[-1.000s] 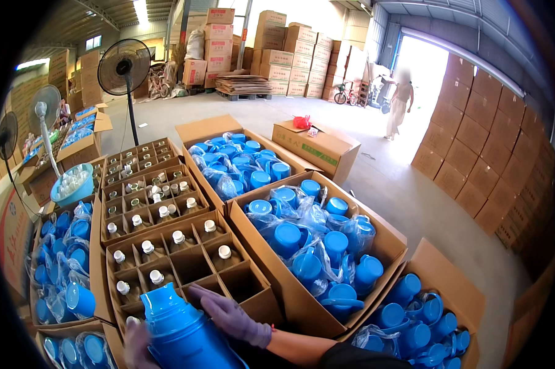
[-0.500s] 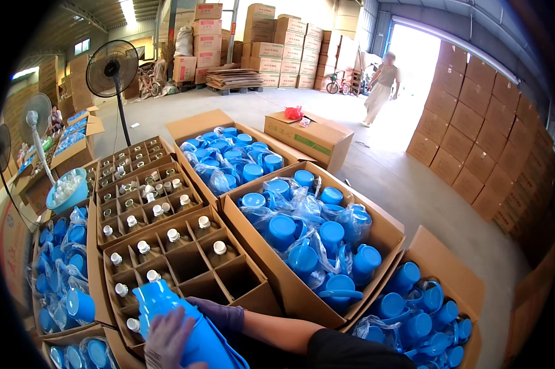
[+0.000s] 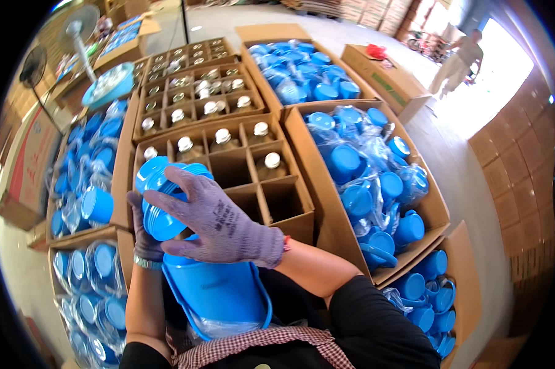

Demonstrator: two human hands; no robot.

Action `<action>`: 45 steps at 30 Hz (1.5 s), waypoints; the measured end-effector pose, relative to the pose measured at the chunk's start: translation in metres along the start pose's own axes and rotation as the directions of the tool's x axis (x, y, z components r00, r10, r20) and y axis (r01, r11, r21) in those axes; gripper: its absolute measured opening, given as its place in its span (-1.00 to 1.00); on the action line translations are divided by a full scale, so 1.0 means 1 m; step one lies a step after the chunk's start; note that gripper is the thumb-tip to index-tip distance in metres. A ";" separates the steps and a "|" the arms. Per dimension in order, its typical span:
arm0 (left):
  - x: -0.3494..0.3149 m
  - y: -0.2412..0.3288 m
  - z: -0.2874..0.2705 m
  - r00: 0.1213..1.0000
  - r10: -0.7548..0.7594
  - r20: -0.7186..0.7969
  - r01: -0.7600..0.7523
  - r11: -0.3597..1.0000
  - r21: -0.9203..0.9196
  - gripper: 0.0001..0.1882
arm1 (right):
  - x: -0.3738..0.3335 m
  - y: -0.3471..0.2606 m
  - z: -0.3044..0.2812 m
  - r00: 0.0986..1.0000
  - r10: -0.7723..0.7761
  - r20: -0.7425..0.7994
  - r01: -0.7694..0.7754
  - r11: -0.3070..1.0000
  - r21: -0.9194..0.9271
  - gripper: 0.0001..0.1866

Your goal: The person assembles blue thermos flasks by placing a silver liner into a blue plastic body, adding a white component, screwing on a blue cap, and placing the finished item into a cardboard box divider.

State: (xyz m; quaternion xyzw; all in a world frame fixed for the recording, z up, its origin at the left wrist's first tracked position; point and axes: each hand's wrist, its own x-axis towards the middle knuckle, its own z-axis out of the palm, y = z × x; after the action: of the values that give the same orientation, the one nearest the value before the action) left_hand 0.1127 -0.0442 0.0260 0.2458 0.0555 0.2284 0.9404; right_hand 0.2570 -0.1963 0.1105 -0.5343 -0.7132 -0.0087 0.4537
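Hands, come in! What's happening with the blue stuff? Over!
Left hand and right hand gripping blue plastic pieces. Blue handled casing below, near checked apron. In the way: right hand hides part of the pieces.

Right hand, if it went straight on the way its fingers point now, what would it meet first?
The right hand would most likely meet the blue plastic pieces first, which lie right at its fingers. Depth is unclear there, so it may already be touching them.

Shiny blue pieces [image 3: 164, 225] near blue container [image 3: 219, 292]
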 end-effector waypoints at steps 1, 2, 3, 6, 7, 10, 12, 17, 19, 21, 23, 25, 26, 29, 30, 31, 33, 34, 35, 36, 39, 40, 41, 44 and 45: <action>-0.008 0.003 -0.005 0.999 -0.018 -0.029 0.019 0.999 0.039 0.05 | -0.002 -0.002 0.000 0.999 0.016 0.036 -0.019 0.996 0.086 -0.23; -0.015 0.006 -0.006 0.998 -0.033 -0.050 0.037 0.996 0.077 0.05 | -0.003 -0.001 0.003 0.999 0.003 0.053 -0.009 0.994 0.106 -0.23; -0.021 0.006 -0.002 0.998 -0.041 -0.045 0.045 0.994 0.103 0.00 | -0.007 0.003 0.005 0.998 0.011 0.057 -0.023 0.977 0.211 -0.26; -0.034 0.012 -0.007 0.993 0.088 -0.078 -0.070 0.975 0.210 -0.04 | -0.014 0.013 0.012 0.998 -0.002 0.060 -0.023 0.911 0.412 -0.34; -0.030 0.013 -0.006 0.991 0.135 -0.025 -0.122 0.953 0.277 -0.08 | -0.019 0.024 0.014 0.991 0.134 0.025 -0.132 0.901 0.414 -0.28; -0.026 0.021 -0.022 0.969 0.213 -0.125 -0.215 0.977 -0.005 -0.10 | 0.018 0.061 -0.024 0.845 0.535 -0.017 -0.501 0.801 0.328 0.01; -0.036 0.028 -0.028 0.977 0.207 -0.047 -0.209 0.977 -0.033 -0.11 | 0.081 0.096 -0.085 0.901 0.420 -0.107 -0.427 0.903 -0.046 0.14; -0.053 0.019 -0.029 0.961 0.253 -0.114 -0.255 0.967 -0.001 -0.08 | 0.261 0.073 -0.220 0.849 0.508 -0.146 -0.522 0.849 -0.084 0.08; -0.051 0.009 -0.028 0.945 0.301 -0.129 -0.304 0.953 0.001 -0.10 | 0.307 0.068 -0.246 0.806 0.591 0.023 -0.552 0.765 -0.332 -0.39; -0.040 0.002 -0.020 0.970 0.220 -0.099 -0.230 0.967 -0.105 -0.13 | 0.329 0.095 -0.280 0.735 0.678 0.020 -0.652 0.715 -0.253 -0.57; -0.043 -0.002 -0.018 0.974 0.195 -0.117 -0.212 0.964 -0.161 -0.14 | 0.338 0.090 -0.280 0.735 0.677 -0.019 -0.676 0.730 -0.100 -0.41; -0.046 -0.003 -0.035 0.965 0.200 -0.172 -0.229 0.959 -0.166 -0.14 | 0.348 0.065 -0.268 0.742 0.670 0.029 -0.644 0.723 -0.250 -0.23; -0.046 -0.001 -0.053 0.968 0.171 -0.183 -0.201 0.966 -0.162 -0.13 | 0.352 0.062 -0.266 0.710 0.704 0.015 -0.683 0.694 -0.229 -0.39; -0.040 -0.005 -0.068 0.964 0.141 -0.224 -0.174 0.976 -0.132 -0.12 | 0.361 0.083 -0.265 0.609 0.793 -0.006 -0.780 0.597 -0.189 -0.71; -0.035 -0.006 -0.070 0.970 0.111 -0.216 -0.145 0.978 -0.152 -0.12 | 0.359 0.104 -0.268 0.608 0.793 0.043 -0.769 0.602 -0.213 -0.74; -0.029 -0.007 -0.066 0.971 0.119 -0.207 -0.145 0.983 -0.116 -0.14 | 0.355 0.129 -0.270 0.617 0.776 0.130 -0.733 0.627 -0.263 -0.75; -0.019 -0.014 -0.062 0.980 0.077 -0.185 -0.094 0.992 -0.087 -0.16 | 0.336 0.178 -0.289 0.652 0.677 0.342 -0.573 0.735 -0.364 -0.74; -0.031 -0.003 -0.070 0.967 0.104 -0.231 -0.121 0.991 -0.063 -0.15 | 0.320 0.172 -0.240 0.682 0.658 0.320 -0.557 0.750 -0.356 -0.79; -0.051 0.004 -0.069 0.951 0.129 -0.280 -0.160 0.983 -0.092 -0.14 | 0.295 0.153 -0.188 0.712 0.635 0.299 -0.545 0.769 -0.334 -0.83; -0.046 0.007 -0.059 0.958 0.131 -0.256 -0.170 0.976 -0.136 -0.13 | 0.258 0.154 -0.169 0.723 0.607 0.329 -0.500 0.789 -0.357 -0.82; -0.036 0.001 -0.056 0.942 0.181 -0.282 -0.223 0.967 -0.126 -0.16 | 0.130 0.211 -0.102 0.576 0.613 0.542 -0.341 0.782 -0.522 -0.58; -0.036 0.001 -0.058 0.911 0.244 -0.332 -0.278 0.959 -0.059 -0.18 | 0.077 0.231 -0.079 0.511 0.661 0.549 -0.499 0.748 -0.437 -0.55; -0.033 -0.001 -0.059 0.912 0.240 -0.333 -0.268 0.963 -0.038 -0.19 | 0.018 0.265 -0.060 0.606 0.637 0.477 -0.269 0.728 -0.630 -0.56; -0.035 0.000 -0.075 0.918 0.203 -0.340 -0.231 0.972 -0.046 -0.21 | -0.097 0.325 -0.012 0.486 0.855 0.180 -0.524 0.450 -0.723 -0.46; -0.034 0.001 -0.078 0.929 0.170 -0.329 -0.204 0.976 -0.072 -0.22 | -0.124 0.335 -0.002 0.482 0.866 0.132 -0.614 0.441 -0.654 -0.42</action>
State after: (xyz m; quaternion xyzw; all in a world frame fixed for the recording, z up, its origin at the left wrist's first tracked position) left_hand 0.0654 -0.0254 -0.0419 0.1598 0.1721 0.3566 0.9043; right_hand 0.5185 -0.1467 -0.1285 -0.8850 -0.4430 0.1285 0.0639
